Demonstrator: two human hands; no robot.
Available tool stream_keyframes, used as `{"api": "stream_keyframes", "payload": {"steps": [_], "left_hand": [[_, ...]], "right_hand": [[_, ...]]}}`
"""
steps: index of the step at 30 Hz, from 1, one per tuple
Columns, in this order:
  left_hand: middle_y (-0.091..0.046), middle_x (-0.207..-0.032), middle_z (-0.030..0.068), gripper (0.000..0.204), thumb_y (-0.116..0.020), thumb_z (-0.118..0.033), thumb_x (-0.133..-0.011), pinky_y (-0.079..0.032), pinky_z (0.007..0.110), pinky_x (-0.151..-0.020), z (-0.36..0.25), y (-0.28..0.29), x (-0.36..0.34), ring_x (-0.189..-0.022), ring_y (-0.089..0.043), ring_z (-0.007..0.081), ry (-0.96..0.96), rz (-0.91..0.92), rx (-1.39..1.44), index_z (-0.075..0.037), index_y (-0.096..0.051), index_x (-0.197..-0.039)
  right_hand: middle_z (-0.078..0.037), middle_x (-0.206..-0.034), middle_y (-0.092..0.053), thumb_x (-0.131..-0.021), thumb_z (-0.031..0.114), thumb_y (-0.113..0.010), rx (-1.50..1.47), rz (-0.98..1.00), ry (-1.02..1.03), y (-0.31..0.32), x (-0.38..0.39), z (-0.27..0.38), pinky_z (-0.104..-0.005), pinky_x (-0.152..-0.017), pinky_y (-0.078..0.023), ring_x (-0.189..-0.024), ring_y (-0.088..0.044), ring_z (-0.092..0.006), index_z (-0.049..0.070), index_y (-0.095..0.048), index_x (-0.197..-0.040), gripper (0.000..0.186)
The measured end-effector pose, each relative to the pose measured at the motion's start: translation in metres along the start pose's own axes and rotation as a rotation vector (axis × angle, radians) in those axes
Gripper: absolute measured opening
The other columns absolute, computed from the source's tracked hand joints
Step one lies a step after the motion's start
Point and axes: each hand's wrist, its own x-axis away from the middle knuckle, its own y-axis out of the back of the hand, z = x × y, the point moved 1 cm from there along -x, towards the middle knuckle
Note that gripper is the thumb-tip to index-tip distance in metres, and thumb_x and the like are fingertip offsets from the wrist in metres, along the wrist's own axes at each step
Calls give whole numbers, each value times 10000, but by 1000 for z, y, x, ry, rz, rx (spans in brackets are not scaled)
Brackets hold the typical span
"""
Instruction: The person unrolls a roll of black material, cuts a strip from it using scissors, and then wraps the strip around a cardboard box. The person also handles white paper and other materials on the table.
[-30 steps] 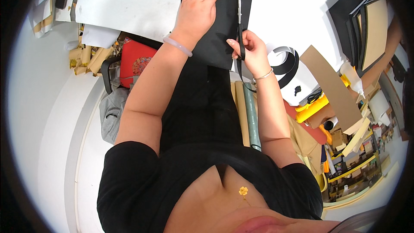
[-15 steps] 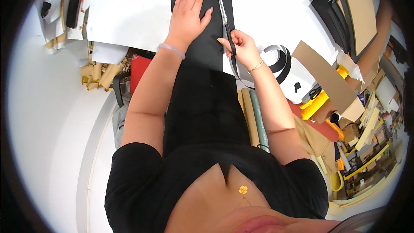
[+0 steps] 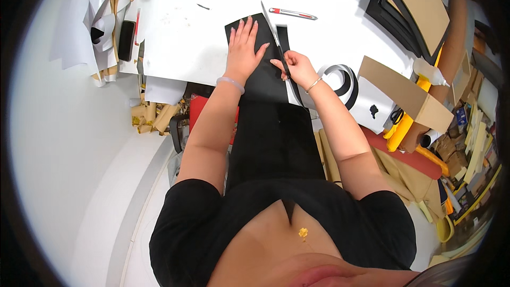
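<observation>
My left hand (image 3: pixel 243 53) lies flat with fingers spread on a black sheet (image 3: pixel 265 82), near its far edge. The sheet rests on the white table in front of me. My right hand (image 3: pixel 300 69) is closed around the dark handles of a pair of long scissors (image 3: pixel 275 34). Their silver blades point away from me along the sheet's right side, with the tip past its far edge. Just right of the blades is a narrow black strip (image 3: pixel 282 33), with white showing between it and the sheet at the far end. My right fingers partly cover the handles and the strip.
Beyond the scissors lies a red and silver pen-like cutter (image 3: pixel 293 14). Coiled black-and-white strips (image 3: pixel 345 82) rest by my right wrist. Brown board (image 3: pixel 393 82) and stacked black and tan panels (image 3: pixel 419 10) stand at the right. At the left is a black phone-like object (image 3: pixel 126 41).
At the far end the narrow strip has parted from the sheet, leaving a gap. The whole scene has shifted right and downward in view. My left hand stays flat on the sheet.
</observation>
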Motion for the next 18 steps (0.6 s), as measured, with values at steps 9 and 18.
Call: {"api": "stream_keyframes", "payload": {"steps": [9, 18], "left_hand": [[-484, -1365, 290, 1194, -942, -342, -676, -382, 472, -1100, -11, 12, 20, -1273, -462, 421, 658, -263, 147, 113, -223, -1514], [-750, -935, 83, 183, -783, -42, -847, -532, 273, -787, -58, 199, 3, -852, -678, 147, 80, -5, 584, -9, -755, -1025]], "right_hand": [[-76, -637, -579, -813, 302, -870, 458, -421, 115, 59, 108, -25, -301, -603, -495, -611, -604, -155, -36, -673, -858, 394], [-146, -812, -662, -781, 382, -858, 646, -590, 118, 113, 238, -49, -392, -698, -521, -725, -625, -313, -6, -747, -942, 434]]}}
